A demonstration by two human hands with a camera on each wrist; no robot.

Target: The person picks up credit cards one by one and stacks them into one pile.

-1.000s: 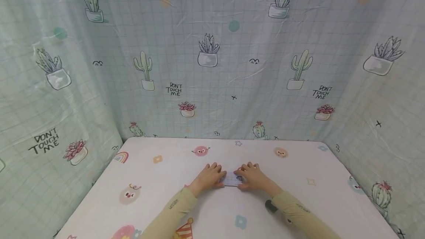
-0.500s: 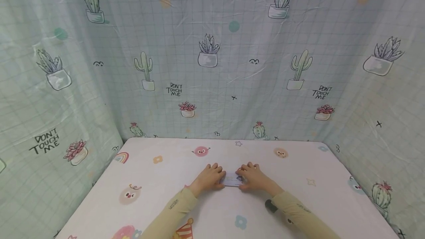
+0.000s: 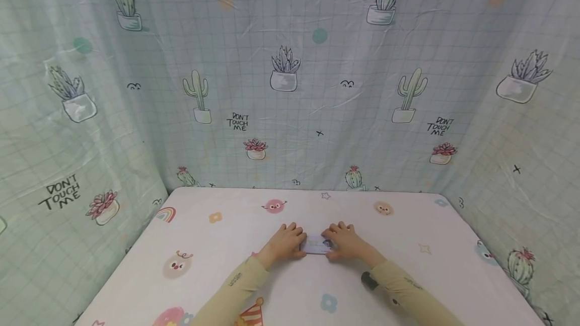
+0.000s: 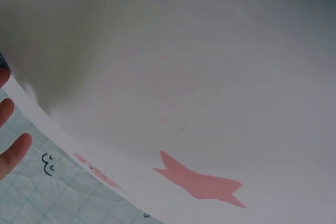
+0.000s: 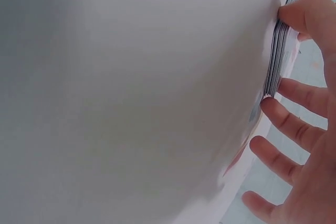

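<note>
A small stack of cards (image 3: 315,245) lies flat at the middle of the table, its pale printed face up. From the right wrist view the stack's edge (image 5: 275,51) shows several thin layers. My left hand (image 3: 284,243) grips the left end, thumb on the near side and index finger at the far corner. At the other end my right hand (image 3: 348,243) holds the stack between thumb and fingers; its outer fingers (image 5: 277,161) are spread away from the cards. Only some left fingertips (image 4: 17,150) and a dark corner of the stack appear in the left wrist view.
The white table (image 3: 204,245) carries printed cartoon figures. A dark green spot (image 3: 370,280) is partly covered by the right sleeve (image 3: 408,286). A cactus-patterned curtain (image 3: 290,114) hangs behind the table and along both sides.
My left fingers have shifted slightly left along the stack, so more of its top face shows. My right fingers moved slightly right, then stayed; the stack stays in place.
</note>
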